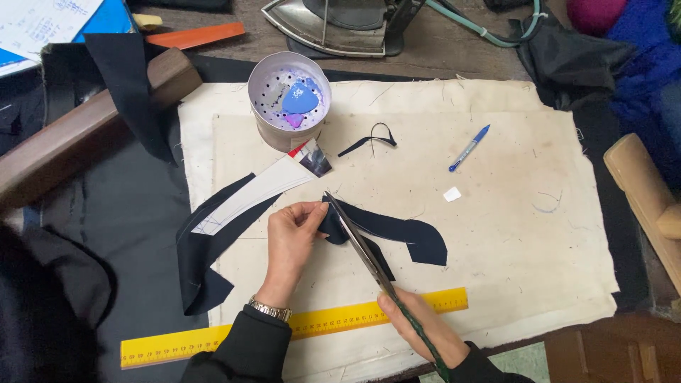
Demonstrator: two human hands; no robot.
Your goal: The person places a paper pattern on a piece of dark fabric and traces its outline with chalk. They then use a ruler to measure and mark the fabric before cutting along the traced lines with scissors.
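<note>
My left hand (292, 234) pinches the end of a curved dark navy fabric piece (408, 235) on the cream cloth-covered table (511, 234). My right hand (418, 323) grips long tailor's scissors (358, 245), whose blades point up-left and meet the fabric right beside my left fingers. A second navy fabric piece (202, 266) lies to the left with a white curved paper pattern (252, 195) on top of it. A yellow ruler (319, 326) lies under both wrists.
A white tin (289, 96) holding blue and purple chalk stands at the back. A blue pen (469, 147), a navy fabric scrap (369, 140) and a small white chip (452, 193) lie on the cloth. An iron (340, 25) sits behind; a wooden block (92, 124) lies left.
</note>
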